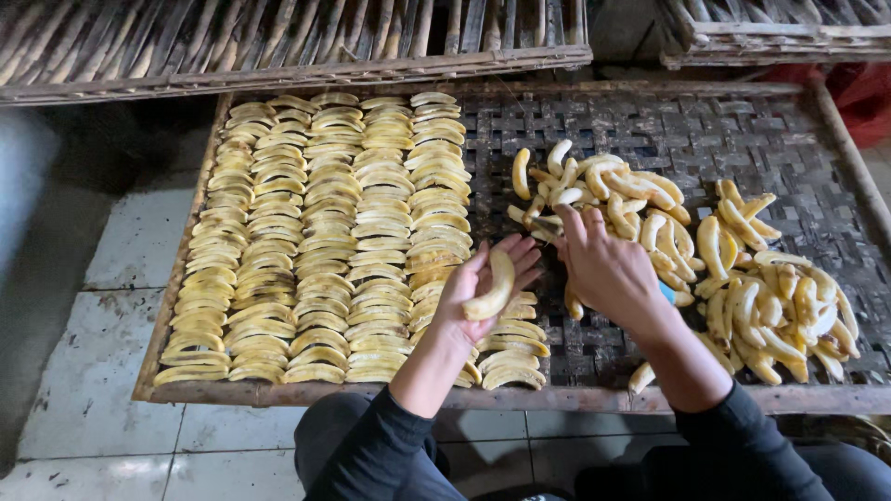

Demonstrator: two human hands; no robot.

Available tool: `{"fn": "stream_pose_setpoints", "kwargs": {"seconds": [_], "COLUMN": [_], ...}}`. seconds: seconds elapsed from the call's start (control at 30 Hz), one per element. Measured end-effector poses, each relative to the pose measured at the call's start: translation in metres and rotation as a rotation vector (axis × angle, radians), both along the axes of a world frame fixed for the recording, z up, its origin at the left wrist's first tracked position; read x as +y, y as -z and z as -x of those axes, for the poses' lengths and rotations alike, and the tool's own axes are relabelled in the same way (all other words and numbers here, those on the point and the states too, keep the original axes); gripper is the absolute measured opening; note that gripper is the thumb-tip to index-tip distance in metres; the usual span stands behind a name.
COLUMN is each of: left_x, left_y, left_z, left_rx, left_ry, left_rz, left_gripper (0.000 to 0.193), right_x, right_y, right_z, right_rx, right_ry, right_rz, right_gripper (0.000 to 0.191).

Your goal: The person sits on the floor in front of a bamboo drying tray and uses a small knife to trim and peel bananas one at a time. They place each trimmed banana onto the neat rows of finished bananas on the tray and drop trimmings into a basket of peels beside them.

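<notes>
My left hand (478,288) lies palm up over the woven tray and cradles one peeled banana (495,288) across its fingers. My right hand (603,264) reaches into a loose pile of peeled bananas (603,190), fingers spread on them; a bit of blue shows under the wrist. Neat rows of sliced banana halves (325,241) fill the left part of the tray, and a short row (510,348) lies below my left hand. A second heap of whole peeled bananas (770,297) sits at the right.
The dark woven bamboo tray (705,130) has a wooden frame (557,399) and rests over a tiled floor (102,371). More bamboo racks (278,37) stand behind it. Something red (863,88) shows at the far right.
</notes>
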State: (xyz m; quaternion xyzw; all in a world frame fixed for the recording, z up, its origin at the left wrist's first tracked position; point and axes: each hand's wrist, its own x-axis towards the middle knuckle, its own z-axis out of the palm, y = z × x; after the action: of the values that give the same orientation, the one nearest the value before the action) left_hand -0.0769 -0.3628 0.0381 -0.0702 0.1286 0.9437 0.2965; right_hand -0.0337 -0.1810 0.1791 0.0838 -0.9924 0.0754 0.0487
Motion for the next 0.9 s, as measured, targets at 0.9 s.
{"fn": "stream_pose_setpoints", "kwargs": {"seconds": [0.9], "left_x": [-0.089], "left_y": [0.041], "left_z": [0.07], "left_rx": [-0.28], "left_ry": [-0.529], "left_rz": [0.032], "left_gripper": [0.026], "right_x": [0.007], "right_y": [0.17], "right_z": [0.1], "right_rx": [-0.436], "right_ry": [-0.229], "right_rz": [0.446], "right_gripper": [0.032]}}
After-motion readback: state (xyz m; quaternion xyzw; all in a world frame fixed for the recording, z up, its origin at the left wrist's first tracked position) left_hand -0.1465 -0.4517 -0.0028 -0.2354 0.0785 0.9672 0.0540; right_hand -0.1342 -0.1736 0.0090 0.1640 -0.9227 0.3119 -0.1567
